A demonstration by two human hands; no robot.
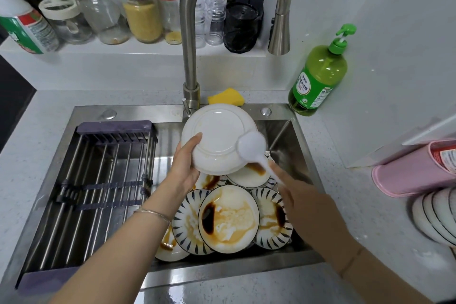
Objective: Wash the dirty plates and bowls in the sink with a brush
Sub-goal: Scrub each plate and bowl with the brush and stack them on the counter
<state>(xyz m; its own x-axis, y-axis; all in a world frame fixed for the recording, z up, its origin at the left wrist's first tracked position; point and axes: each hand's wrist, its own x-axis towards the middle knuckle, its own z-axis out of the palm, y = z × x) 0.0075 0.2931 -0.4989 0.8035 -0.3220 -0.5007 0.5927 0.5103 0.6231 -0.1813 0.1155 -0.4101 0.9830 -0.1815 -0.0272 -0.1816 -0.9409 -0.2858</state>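
Left hand (pixel 186 163) grips the upturned white plate (pixel 217 138) by its rim — right hand (pixel 303 202), fingers wrapped round the brush (pixel 253 147), presses it against the underside.

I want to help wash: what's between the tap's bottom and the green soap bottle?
A yellow sponge lies there, right beside the tap; the head view shows it.

A pale speckled counter (pixel 44 118) fills the frame's sides. A white ledge (pixel 148 50) across the top carries jars (pixel 101 7). A white wall (pixel 407 7) rises at the upper right.
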